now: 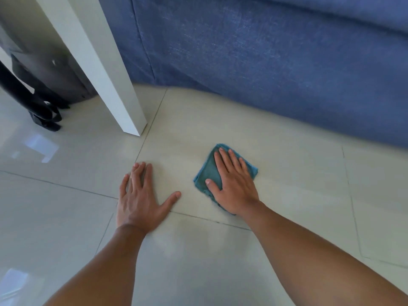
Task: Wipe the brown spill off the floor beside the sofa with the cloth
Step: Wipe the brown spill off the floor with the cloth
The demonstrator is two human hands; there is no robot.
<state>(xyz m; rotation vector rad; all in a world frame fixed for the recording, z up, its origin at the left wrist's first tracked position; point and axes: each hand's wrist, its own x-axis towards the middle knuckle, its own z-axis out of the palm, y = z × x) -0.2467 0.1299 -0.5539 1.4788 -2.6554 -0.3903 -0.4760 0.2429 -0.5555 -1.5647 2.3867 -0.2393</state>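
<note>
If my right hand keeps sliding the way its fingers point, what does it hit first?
Bare floor first, then most likely the blue sofa. The right hand lies flat on the cloth.

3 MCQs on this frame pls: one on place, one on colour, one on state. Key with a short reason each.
1. Where is the cloth?
A. on the sofa
B. on the floor under the right hand
C. hung on the table leg

2. What colour is the sofa?
A. blue
B. red
C. white

3. How is the left hand?
A. gripping the cloth
B. raised in the air
C. flat on the bare floor, holding nothing

Key:
1 B: the right hand lies flat on the cloth on the floor.
2 A: its fabric front is blue.
3 C: its palm is down on the tile with fingers spread, apart from the cloth.
</note>
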